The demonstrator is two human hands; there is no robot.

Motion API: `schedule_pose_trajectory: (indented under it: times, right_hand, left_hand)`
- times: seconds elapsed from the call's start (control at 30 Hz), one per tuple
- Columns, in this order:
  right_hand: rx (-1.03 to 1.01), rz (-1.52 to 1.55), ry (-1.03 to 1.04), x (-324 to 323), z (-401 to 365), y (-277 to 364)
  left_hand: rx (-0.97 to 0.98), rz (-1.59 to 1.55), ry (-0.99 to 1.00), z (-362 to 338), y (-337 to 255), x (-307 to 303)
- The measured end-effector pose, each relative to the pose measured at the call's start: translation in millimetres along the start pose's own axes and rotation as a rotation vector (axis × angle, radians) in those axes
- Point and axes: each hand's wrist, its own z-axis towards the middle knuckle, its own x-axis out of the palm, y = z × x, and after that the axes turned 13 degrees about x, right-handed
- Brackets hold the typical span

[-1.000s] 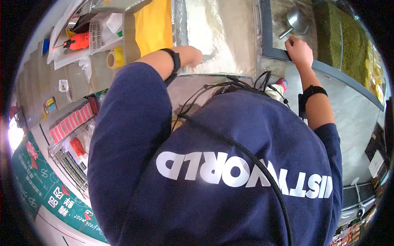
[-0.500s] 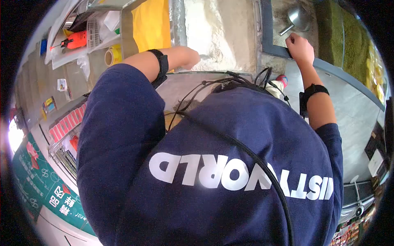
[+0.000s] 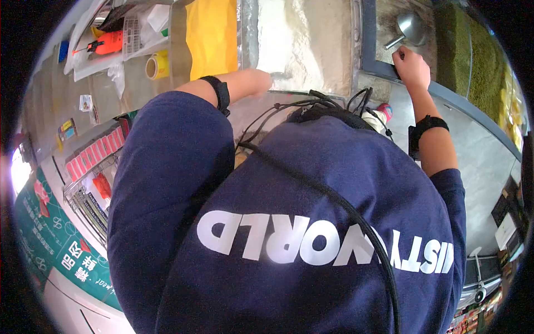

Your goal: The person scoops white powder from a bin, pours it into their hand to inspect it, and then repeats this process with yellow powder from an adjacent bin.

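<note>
My left hand (image 3: pixel 257 83) is closed at the near edge of a bin of white powder (image 3: pixel 271 33). A small greyish shape shows just beyond its fingertips; what the fingers hold is hidden. My right hand (image 3: pixel 413 68) is curled into a fist by the dark grey frame (image 3: pixel 369 36) of another bin, with nothing visible in it. Just beyond that fist lies a metal scoop (image 3: pixel 410 26), its handle pointing down to the left, apart from the fingers.
Left of the powder are a yellow sheet (image 3: pixel 211 39), a tape roll (image 3: pixel 157 65) and an orange-red tool (image 3: pixel 108 43) in a tray. Green grains (image 3: pixel 459 61) fill a bin at right. Black cables (image 3: pixel 267 119) cross my chest. A red shoe (image 3: pixel 385 110) shows below.
The view has shifted slightly. My left hand has drawn back a little to the left from the powder. My right hand stays beside the frame, still closed.
</note>
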Motion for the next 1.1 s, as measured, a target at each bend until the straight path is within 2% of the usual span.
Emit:
schedule_pose_trajectory:
  times: [0.37, 0.67, 0.77, 0.87, 0.97, 1.1]
  right_hand:
    - [0.002, -0.018, -0.011, 1, 1, -1]
    - [0.006, 0.001, 0.002, 4, 3, -3]
    - [0.005, 0.007, -0.008, 5, 4, -4]
    - [0.0, -0.008, -0.013, 5, 4, -3]
    - [-0.006, -0.003, -0.016, 5, 5, -3]
    - [0.013, 0.0, -0.003, 2, 2, -2]
  left_hand:
    - [-0.036, -0.049, -0.086, -5, -3, 4]
    - [0.04, 0.011, -0.012, -4, 0, -5]
    - [0.013, -0.015, -0.062, -3, 3, -1]
    - [-0.013, 0.001, 0.056, -5, -1, -9]
    - [0.012, 0.027, 0.071, -2, 3, -5]
    - [-0.056, 0.007, -0.05, -9, -6, -4]
